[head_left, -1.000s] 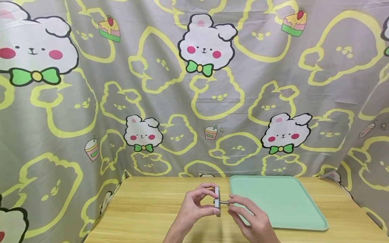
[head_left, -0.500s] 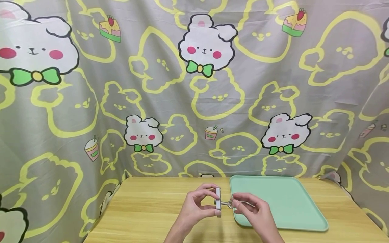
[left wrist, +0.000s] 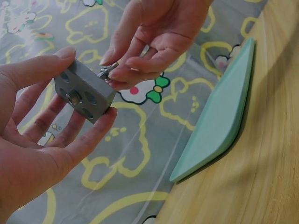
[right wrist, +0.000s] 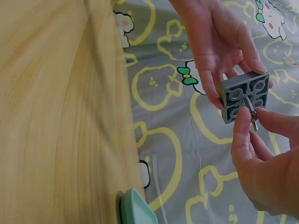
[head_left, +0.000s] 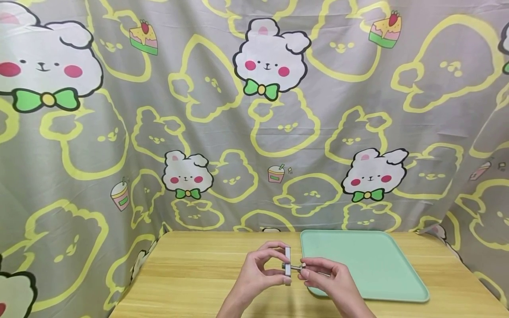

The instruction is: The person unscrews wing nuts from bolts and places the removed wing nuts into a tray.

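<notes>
In the head view my left hand [head_left: 254,274] holds a grey square block [head_left: 288,265] upright by its edges, between thumb and fingertips. A metal bolt [right wrist: 247,101] passes through the block's middle, its head [left wrist: 74,97] showing on the side toward my left palm. The right wrist view shows the block's ribbed face with round recesses in its corners. At the bolt's free end sits a small metal nut [left wrist: 108,70], apparently with wings, apart from the block. Thumb and fingers of my right hand [head_left: 334,278] pinch it, partly covering it.
A pale green tray [head_left: 366,265] lies on the wooden table [head_left: 191,265], right of and behind the hands. A grey patterned curtain [head_left: 254,132] hangs along the table's back and sides.
My right hand's fingers have turned and re-gripped at the nut, from stretched out to more drawn in. The left hand and block have drifted slightly right.
</notes>
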